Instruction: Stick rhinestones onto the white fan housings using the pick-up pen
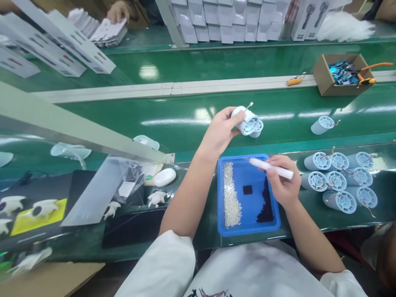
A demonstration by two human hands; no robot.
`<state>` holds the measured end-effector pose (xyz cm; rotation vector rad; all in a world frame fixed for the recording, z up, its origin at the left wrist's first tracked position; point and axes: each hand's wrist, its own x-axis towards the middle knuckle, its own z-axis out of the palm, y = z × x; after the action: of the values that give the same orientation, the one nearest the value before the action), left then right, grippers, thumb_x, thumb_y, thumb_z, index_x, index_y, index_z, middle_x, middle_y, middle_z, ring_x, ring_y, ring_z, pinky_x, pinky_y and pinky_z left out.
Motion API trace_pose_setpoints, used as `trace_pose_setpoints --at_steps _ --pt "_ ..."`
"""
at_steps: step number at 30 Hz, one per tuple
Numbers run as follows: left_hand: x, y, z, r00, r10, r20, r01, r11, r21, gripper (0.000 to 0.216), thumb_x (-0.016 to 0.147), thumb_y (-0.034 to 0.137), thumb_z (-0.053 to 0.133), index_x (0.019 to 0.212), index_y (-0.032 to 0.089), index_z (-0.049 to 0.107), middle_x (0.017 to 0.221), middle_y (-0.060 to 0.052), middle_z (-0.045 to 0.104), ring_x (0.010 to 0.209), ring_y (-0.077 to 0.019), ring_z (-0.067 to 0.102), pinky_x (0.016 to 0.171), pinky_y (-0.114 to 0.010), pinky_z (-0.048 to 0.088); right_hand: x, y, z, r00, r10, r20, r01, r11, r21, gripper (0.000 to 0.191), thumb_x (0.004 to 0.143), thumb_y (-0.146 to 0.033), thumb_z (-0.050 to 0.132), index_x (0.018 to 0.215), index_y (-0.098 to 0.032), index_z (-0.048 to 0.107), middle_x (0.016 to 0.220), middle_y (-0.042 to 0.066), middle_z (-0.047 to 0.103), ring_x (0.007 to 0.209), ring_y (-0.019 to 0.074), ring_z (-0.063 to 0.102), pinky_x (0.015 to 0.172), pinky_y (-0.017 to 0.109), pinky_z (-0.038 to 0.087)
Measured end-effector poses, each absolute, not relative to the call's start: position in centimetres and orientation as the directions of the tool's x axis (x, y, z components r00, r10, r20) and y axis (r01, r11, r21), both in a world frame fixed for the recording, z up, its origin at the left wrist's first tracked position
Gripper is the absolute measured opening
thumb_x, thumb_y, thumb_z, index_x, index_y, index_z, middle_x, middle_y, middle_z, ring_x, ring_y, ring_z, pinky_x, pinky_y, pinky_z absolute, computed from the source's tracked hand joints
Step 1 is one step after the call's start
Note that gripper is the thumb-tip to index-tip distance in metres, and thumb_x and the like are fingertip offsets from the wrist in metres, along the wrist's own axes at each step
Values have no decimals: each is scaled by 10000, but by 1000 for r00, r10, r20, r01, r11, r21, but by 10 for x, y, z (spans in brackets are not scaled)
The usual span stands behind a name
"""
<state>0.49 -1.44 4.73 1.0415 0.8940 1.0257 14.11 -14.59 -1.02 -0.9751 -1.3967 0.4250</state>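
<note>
My left hand point(225, 126) is closed around a pale blue-white cylindrical housing point(243, 113), tilted so that its ribbed open end faces down and right. A thin lead with a small white connector point(251, 104) sticks up from it. Just behind its lower right edge shows a second cylinder point(257, 129); whether the two touch I cannot tell. Pinched in my right hand point(283, 181) is a white pen-shaped tool point(272, 168), its thin tip pointing left over the blue tray point(247, 232). In that tray lie small whitish pieces point(231, 198), dark pieces point(266, 204) and a black square point(247, 189).
Several pale blue cylinders with wires point(336, 180) stand at the right, one more point(322, 125) farther back. A cardboard box point(332, 84) holds blue parts and orange-handled pliers. A metal post point(93, 132) crosses the left. Another person's hand point(119, 11) rests on papers at the back.
</note>
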Motion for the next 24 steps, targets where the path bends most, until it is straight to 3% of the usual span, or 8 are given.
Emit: trace_pose_setpoints --at_steps 5,11,19,22,24 --pt "10 -23 48 320 936 -145 -170 207 963 108 782 229 699 818 160 624 811 -9 637 743 -103 593 649 -204 521 146 -144 -12 410 758 507 193 471 -861 143 935 -364 585 1002 -254 521 1013 60 637 835 199 709 755 395 606" --pt "14 -29 46 374 918 -133 -146 200 969 212 708 264 769 773 169 592 791 0 637 733 -104 596 657 -212 520 143 -143 -11 414 779 471 109 471 -875 199 953 -430 549 1035 -250 528 1034 65 646 875 205 716 774 394 602" --pt "20 -34 47 376 907 -189 -59 227 972 206 731 272 731 729 175 550 696 21 579 616 -77 525 567 -194 455 143 -144 -16 397 795 459 143 441 -886 250 956 -472 511 1054 -242 521 1038 81 646 843 197 704 775 380 593" --pt "24 -39 48 279 951 -131 -71 157 985 201 689 224 733 691 184 536 652 35 545 579 -66 479 511 -180 391 141 -146 -17 347 842 414 250 342 -906 253 958 -434 499 1091 -223 541 912 51 654 738 165 664 689 311 562" --pt "28 -43 47 91 996 -6 -137 18 990 247 665 222 722 623 193 480 587 50 467 539 -63 424 490 -187 364 137 -149 -17 251 913 323 328 234 -915 231 951 -382 502 1096 -211 556 776 8 635 617 133 598 585 252 506"
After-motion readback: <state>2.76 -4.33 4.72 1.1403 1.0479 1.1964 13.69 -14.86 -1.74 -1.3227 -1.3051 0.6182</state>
